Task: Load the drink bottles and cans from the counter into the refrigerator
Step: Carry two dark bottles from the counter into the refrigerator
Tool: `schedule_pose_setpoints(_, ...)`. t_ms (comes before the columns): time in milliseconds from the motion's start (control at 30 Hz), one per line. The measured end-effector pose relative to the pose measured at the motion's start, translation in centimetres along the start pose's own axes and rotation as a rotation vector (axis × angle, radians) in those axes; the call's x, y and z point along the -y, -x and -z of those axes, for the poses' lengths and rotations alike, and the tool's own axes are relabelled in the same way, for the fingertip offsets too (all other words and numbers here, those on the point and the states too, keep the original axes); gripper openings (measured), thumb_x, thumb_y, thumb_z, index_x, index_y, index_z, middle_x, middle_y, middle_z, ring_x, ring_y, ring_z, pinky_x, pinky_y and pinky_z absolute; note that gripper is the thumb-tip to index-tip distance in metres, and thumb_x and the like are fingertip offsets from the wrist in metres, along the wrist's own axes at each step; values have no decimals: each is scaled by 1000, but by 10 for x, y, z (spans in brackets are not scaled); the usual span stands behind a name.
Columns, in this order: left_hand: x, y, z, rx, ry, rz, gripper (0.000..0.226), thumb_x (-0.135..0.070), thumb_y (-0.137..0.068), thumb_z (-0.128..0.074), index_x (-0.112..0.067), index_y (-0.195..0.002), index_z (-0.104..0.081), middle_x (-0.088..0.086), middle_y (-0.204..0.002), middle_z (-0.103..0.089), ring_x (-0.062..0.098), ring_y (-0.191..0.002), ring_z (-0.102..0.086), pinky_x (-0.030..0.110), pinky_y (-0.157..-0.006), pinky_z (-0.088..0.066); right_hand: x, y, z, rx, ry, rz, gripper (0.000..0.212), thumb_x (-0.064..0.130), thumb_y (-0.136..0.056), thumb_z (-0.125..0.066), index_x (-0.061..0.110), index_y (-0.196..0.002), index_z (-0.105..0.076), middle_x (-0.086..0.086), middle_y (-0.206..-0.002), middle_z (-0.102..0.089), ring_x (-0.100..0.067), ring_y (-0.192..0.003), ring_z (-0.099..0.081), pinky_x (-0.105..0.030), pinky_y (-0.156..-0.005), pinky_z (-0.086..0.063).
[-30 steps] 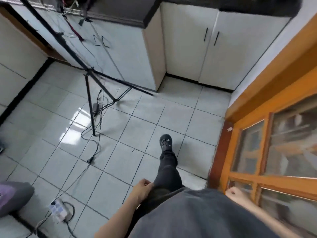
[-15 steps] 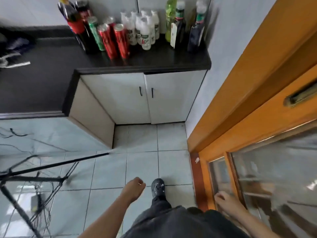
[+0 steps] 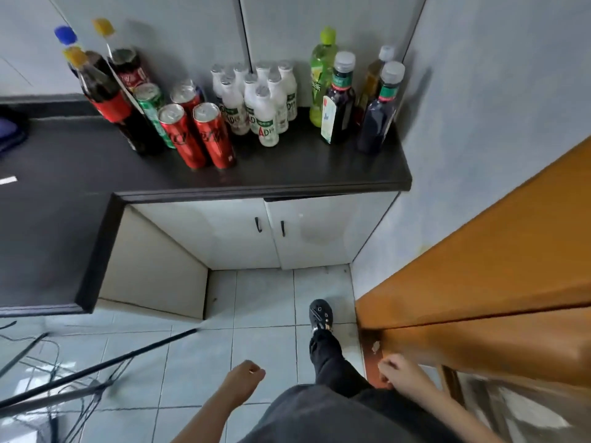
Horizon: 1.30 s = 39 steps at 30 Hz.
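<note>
Your drinks all stand upright on the black counter (image 3: 303, 167): tall cola bottles (image 3: 105, 94) toward its left, red cans (image 3: 211, 135) and a green can (image 3: 152, 107) beside them, small white bottles (image 3: 262, 103) clustered mid-counter, a green bottle (image 3: 321, 78) and dark bottles (image 3: 339, 100) at its right end.

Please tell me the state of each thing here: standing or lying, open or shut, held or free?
cola bottles: upright, capped.
red cans: upright on the counter.
green can: upright.
white bottles: upright, capped, packed together.
green bottle: upright, capped.
dark bottles: upright, capped.
cabinet doors: look shut.
left hand: loosely curled, holds nothing.
right hand: loosely curled, holds nothing.
</note>
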<state>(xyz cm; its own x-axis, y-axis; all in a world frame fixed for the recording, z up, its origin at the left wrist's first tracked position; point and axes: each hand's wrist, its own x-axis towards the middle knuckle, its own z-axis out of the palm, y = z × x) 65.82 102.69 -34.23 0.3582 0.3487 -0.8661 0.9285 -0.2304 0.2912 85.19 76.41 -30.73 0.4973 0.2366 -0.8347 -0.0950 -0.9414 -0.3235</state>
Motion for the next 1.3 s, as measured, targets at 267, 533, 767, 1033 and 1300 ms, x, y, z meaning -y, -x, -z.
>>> schedule_pose_setpoints(267, -113, -34, 92, -174, 43, -87, 18, -31, -94, -48, -20, -101, -59, -1, -102, -63, 18, -93, -59, 26, -80, -44, 110, -87, 97, -151, -175, 146, 18, 17, -95, -46, 12, -88, -62, -7, -84, -65, -18, -77, -58, -32, -75, -46)
schedule_pose_setpoints(533, -247, -30, 180, -379, 445, -415, 14, -27, -94, -53, -37, -87, -58, -13, -89, -64, 5, -84, -59, 6, -64, -40, 224, -96, 183, -544, -419, 387, 16, 13, -92, -51, 26, -93, -60, 2, -93, -66, -17, -90, -62, -23, -70, -41)
schedule_pose_setpoints(767, -347, -30, 242, -389, 435, -760, 16, -27, -93, -53, -43, -93, -57, -16, -93, -67, 0, -87, -62, 13, -76, -47, 298, -79, 252, -994, -617, 490, 30, 17, -90, -58, 15, -118, -49, 5, -96, -56, -7, -83, -56, -10, -64, -38)
schedule_pose_setpoints(1033, -454, -40, 286, -607, 139, -1212, 44, -29, -90, -56, -20, -132, -44, -6, -126, -53, 8, -117, -47, 19, -96, -37, 339, -82, 300, -1194, -349, 538, 55, 24, -85, -66, 3, -131, -45, -12, -129, -51, -25, -119, -46, -23, -98, -33)
schedule_pose_setpoints(1300, -482, -58, 283, -607, -91, -1272, 48, -31, -90, -61, -16, -134, -47, 1, -124, -53, 16, -113, -51, 27, -89, -45, 338, -94, 305, -1143, -170, 627, 42, 28, -94, -51, 13, -133, -48, -2, -127, -56, -7, -114, -49, 1, -85, -29)
